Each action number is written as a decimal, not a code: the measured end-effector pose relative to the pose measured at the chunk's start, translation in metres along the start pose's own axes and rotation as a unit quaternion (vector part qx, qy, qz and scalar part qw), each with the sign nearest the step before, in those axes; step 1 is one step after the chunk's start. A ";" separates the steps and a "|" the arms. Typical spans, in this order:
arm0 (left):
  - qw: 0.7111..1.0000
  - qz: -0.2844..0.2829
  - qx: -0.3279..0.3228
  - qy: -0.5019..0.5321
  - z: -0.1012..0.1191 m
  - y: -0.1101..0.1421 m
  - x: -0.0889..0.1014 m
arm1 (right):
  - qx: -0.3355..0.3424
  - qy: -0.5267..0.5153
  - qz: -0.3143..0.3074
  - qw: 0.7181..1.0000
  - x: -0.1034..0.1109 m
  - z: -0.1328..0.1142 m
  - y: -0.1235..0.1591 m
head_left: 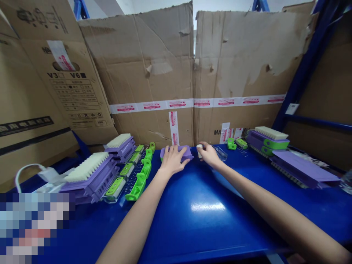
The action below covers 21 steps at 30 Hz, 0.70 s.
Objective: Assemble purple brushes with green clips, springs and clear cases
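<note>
Fingers spread, my left hand [172, 159] lies over a purple plastic housing [186, 151] at the back middle of the blue table, with the thumb pointing right. Just right of it, my right hand [209, 154] pinches a small whitish piece [200, 148], whose exact kind I cannot make out. Behind the right hand's wrist a clear plastic piece [221, 154] rests on the table, partly hidden. A green bracket [231, 143] and a small green-topped block [241, 143] lie farther right.
At left are purple housings with cream bristle tops [89, 167], green-topped blocks [115, 186], metal springs [134, 172] and green brackets [136, 187]. More purple bristled parts [299, 165] stand at right. Cardboard [148, 80] walls the back; a white cable [20, 172] loops at far left.
</note>
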<state>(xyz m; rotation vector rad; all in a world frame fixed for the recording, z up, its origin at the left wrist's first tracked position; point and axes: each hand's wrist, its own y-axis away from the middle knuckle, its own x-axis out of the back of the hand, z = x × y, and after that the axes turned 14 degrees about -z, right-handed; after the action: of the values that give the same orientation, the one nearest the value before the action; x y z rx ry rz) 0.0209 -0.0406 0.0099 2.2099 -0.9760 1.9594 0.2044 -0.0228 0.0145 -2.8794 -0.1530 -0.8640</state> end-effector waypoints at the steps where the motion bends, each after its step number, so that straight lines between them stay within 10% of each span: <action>1: 1.000 0.001 -0.004 -0.001 0.000 0.000 0.002 | 0.001 -0.032 0.013 0.999 -0.001 0.002 -0.002; 12: 0.998 0.036 -0.034 -0.036 0.011 0.000 -0.005 | 0.024 -0.250 0.026 0.968 -0.009 0.015 0.008; 21: 0.997 0.054 -0.038 -0.043 0.014 0.000 -0.011 | 0.107 -0.165 -0.026 0.980 -0.013 0.026 0.006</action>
<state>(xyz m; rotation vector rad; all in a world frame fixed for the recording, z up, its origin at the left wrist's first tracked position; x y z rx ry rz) 0.0331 -0.0419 -0.0025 2.2623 -1.1828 1.8481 0.2088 -0.0254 -0.0147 -2.7984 -0.3340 -0.3437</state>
